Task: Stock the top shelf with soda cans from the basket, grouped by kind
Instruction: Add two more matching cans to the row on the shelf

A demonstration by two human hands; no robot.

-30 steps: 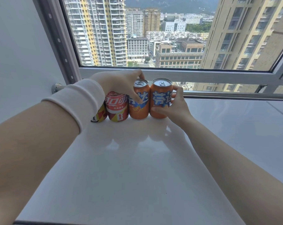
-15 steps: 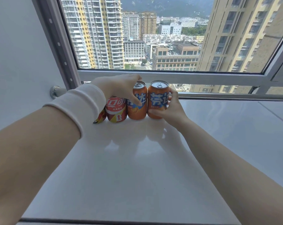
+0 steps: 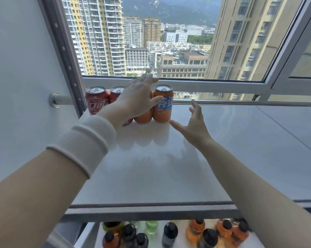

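Note:
Two red cola cans (image 3: 95,100) stand at the back left of the white top shelf (image 3: 151,169), and two orange soda cans (image 3: 162,104) stand right beside them in one row along the window. My left hand (image 3: 137,99), fingers spread and straight, hovers in front of the left orange can and hides most of it and of the second red can. My right hand (image 3: 194,126) is spread open just right of the right orange can, apart from it. Neither hand holds a can. The basket is out of view.
A window frame (image 3: 204,85) and rail run behind the cans. A metal rod (image 3: 60,100) juts from the white wall on the left. Below the shelf's front edge, a lower shelf holds several bottles (image 3: 170,233) with dark caps.
Both hands have let go of the orange cans and drawn back with fingers spread. The view has tilted down and pulled back, showing the lower shelf and both red cans.

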